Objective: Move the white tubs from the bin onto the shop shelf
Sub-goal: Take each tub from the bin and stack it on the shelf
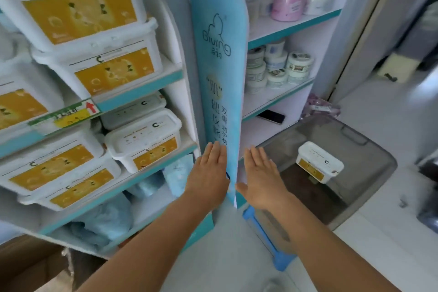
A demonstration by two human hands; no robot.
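Head view: both arms reach forward, one on each side of the blue divider panel [219, 73] that stands between 2 shelf bays. The left hand [208, 173] is flat, fingers straight and together, fingertips against the panel's lower left face, holding nothing. The right hand [259, 174] is flat too, fingers straight, thumb out toward the panel's bottom edge, also holding nothing. Down to the right, 1 white tub [318, 165] with a yellow label sits alone on the floor of the clear grey bin [379, 161], well apart from both hands. On the left, the shop shelf [147, 89] carries stacked white tubs [142, 140] of the same kind on several levels. The right bay holds round jars [277, 66], with a dark phone [271, 116] lying on the shelf below them.
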